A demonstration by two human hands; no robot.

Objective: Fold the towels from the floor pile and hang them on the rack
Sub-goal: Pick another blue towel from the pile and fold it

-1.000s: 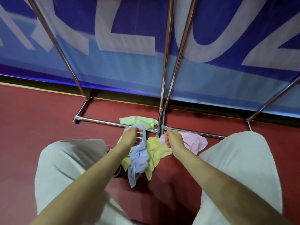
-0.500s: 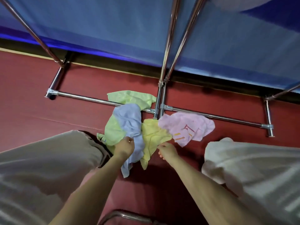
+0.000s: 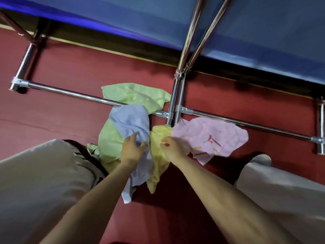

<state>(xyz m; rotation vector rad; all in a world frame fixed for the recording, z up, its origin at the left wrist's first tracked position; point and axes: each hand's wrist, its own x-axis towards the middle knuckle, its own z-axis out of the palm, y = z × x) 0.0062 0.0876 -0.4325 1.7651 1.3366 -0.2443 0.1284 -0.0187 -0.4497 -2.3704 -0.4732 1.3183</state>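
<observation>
Left hand: as we crouch, our left hand pinches the blue towel.
Right hand: our right hand grips the yellow towel.
Pile: on the floor by the rack.

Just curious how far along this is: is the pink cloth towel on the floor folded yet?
Not folded. The pink cloth towel lies crumpled on the red floor, creased, edges uneven.

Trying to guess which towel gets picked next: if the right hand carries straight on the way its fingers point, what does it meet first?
Probably the yellow towel: the right hand points up-left over it, fingertips seemingly at its folds already. Depth is unclear.
</observation>
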